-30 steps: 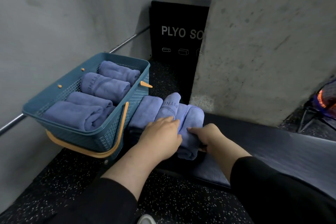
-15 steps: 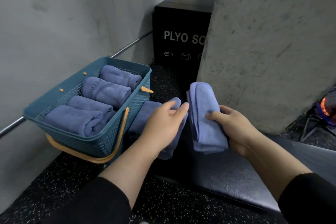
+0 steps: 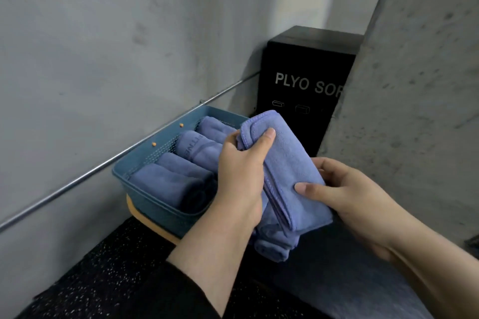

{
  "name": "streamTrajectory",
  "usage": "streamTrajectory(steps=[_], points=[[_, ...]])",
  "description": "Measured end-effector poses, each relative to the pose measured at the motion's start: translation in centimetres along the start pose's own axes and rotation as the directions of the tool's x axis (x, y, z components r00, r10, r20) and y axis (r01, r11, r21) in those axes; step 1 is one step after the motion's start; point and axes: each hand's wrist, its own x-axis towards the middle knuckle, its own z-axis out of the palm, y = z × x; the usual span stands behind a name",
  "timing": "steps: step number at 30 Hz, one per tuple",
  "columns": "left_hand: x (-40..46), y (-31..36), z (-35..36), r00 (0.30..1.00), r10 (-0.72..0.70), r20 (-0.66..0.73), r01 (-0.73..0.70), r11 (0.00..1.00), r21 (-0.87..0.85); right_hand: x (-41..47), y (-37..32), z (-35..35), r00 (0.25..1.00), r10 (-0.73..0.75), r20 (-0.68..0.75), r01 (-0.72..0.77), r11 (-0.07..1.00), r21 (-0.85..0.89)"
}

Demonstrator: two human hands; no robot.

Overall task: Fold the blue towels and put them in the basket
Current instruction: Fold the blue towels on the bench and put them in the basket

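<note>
Head view: folded blue microfibre towel (image 3: 282, 163) held up just right of the teal perforated plastic basket (image 3: 166, 211), clear of the floor. Left hand (image 3: 242, 176) clamped round its upper edge, thumb on top; right hand (image 3: 344, 189) pinching its lower right side. Inside the basket, four rolled blue towels (image 3: 178, 184) (packed side by side). Behind the basket, a black box lettered PLYO (image 3: 305, 75).

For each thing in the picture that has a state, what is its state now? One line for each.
Left hand: grips the folded towel's upper part.
Right hand: holds the towel's lower part.
Folded towel: lifted, held in both hands.
Basket: holds four rolled towels, handle down.
Black box: closed, standing.
</note>
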Motion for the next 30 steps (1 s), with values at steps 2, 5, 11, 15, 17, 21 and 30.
streamTrajectory(steps=[2, 5, 11, 15, 17, 21, 30], points=[[1.2, 1.5, -1.4, 0.996, 0.087, -0.030, -0.087, 0.996, -0.016, 1.4, -1.1, 0.7, 1.000, -0.024, -0.001, 0.024, 0.998, 0.052], [3.5, 3.1, -4.5, 0.981, 0.170, -0.093, -0.164, 0.984, 0.068, 4.7, -3.2, 2.0, 0.998, -0.069, -0.008, 0.069, 0.994, 0.086], [6.1, 4.4, -11.1, 0.892, 0.412, -0.187, -0.309, 0.857, 0.413, 14.9, -5.8, 4.0, 0.997, -0.070, -0.026, 0.073, 0.980, 0.183], [6.5, 4.3, -13.2, 0.886, 0.443, -0.142, -0.295, 0.771, 0.564, 20.9, -5.7, 5.6, 0.999, 0.018, 0.045, -0.025, 0.987, 0.161], [6.7, 4.0, -13.7, 0.892, 0.435, -0.126, -0.273, 0.738, 0.617, 23.9, -4.2, 6.3, 1.000, -0.005, 0.011, 0.007, 0.967, -0.253], [7.0, 3.7, -14.1, 0.900, 0.428, -0.083, -0.253, 0.668, 0.700, 25.5, -2.1, 8.5, 0.948, -0.309, 0.075, 0.204, 0.409, -0.889], [6.2, 3.4, -12.9, 0.907, 0.421, 0.019, -0.300, 0.613, 0.731, 22.8, -1.3, 8.7, 0.903, -0.362, 0.232, 0.394, 0.478, -0.785]])
